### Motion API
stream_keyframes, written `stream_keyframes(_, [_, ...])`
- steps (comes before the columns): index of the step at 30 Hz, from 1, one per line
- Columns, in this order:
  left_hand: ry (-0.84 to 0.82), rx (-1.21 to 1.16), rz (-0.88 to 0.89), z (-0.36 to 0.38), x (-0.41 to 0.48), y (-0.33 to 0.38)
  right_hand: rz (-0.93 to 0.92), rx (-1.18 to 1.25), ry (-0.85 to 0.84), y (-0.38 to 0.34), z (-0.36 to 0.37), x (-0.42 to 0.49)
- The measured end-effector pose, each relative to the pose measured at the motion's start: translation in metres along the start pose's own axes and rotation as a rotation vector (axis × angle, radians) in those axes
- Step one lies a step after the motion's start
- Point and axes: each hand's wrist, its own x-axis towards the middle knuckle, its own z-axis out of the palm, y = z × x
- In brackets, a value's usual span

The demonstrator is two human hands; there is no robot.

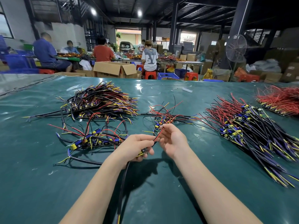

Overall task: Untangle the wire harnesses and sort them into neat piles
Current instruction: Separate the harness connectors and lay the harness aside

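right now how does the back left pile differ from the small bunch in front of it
The back left pile is tall and dense, wires fanned one way; the small bunch is low and sparse, wires looping every way. Both hold circuit boards and lie on the green table.

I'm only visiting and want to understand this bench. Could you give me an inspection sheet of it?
Surface: green table cover, glossy, with a few specks.
Job's things: left pile, near-left pile, right pile, red pile; a loose tangle in the middle.
Clutter: white scrap near the far edge.
Hands: left hand grips a harness; right hand pinches its red wire.
Cables: black cable runs from the left hand toward the viewer.
Surroundings: seated workers, cardboard box, standing fan.
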Motion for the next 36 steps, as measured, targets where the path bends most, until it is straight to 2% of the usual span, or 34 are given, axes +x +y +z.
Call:
stream_keyframes(7, [-0.194, 0.031, 0.020, -0.005, -0.005, 0.000, -0.073, 0.101, 0.070, -0.004, -0.005, 0.003])
stream_keyframes(13, [-0.177, 0.019, 0.003, -0.006, -0.004, -0.001, -0.104, 0.150, 0.078, -0.004, -0.005, 0.006])
stream_keyframes(17, [-0.141, 0.044, 0.012, -0.007, -0.003, -0.001, -0.053, 0.220, 0.089, -0.010, -0.014, 0.010])
stream_keyframes(21, [-0.212, 0.013, 0.052, -0.008, -0.004, -0.002, -0.006, 0.257, 0.084, -0.009, -0.015, 0.011])
stream_keyframes(32, [-0.238, -0.069, 0.021, -0.014, -0.004, -0.006, 0.228, 0.515, -0.068, -0.008, -0.014, 0.010])
stream_keyframes(34, [-0.204, -0.062, 0.004, -0.014, -0.003, -0.006, 0.184, 0.454, -0.023, -0.010, -0.016, 0.011])
stream_keyframes(36, [-0.152, -0.013, -0.021, -0.013, -0.001, -0.007, 0.020, 0.275, 0.065, -0.012, -0.016, 0.013])
